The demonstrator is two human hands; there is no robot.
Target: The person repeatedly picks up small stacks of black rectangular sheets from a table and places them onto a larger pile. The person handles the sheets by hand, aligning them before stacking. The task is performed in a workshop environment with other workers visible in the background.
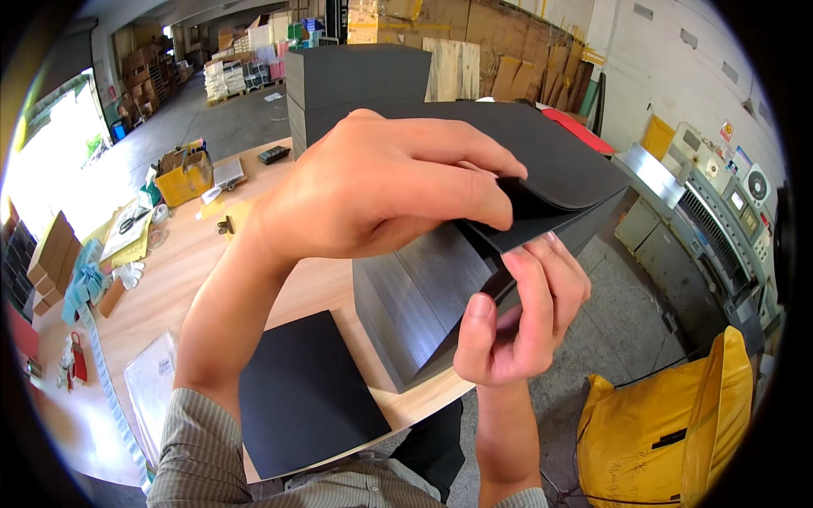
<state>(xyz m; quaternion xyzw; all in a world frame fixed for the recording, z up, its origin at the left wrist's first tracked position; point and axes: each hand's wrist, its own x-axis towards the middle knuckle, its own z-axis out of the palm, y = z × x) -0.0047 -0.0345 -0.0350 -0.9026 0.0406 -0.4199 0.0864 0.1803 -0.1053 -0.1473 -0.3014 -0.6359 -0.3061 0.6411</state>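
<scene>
Across the middle of the view, on and over a wooden table:

Stack, large: black sheets piled at the near edge of the table; side face grey and shiny with fine layered lines; top matt black.

Rear stack: dark, squared, rising behind it.

Black panel: flat, matt, smooth, on the table left of the stack, set at a slant.

Top sheet: on the stack, matt black, its near corner lifted and bent upward in a smooth curl, with a dark gap beneath.

Left hand: arm raised from the lower left, sleeve striped; wrist bent, back of the hand upward, fingers reaching right; fingertips at the lifted edge of the top sheet. Whether they are clamped on it cannot be told.

Right hand: forearm upright from below, palm turned inward to the left; fingers curled, their tips touching the underside of the projecting corner; thumb held apart from them, lower, beside the stack's edge.
</scene>
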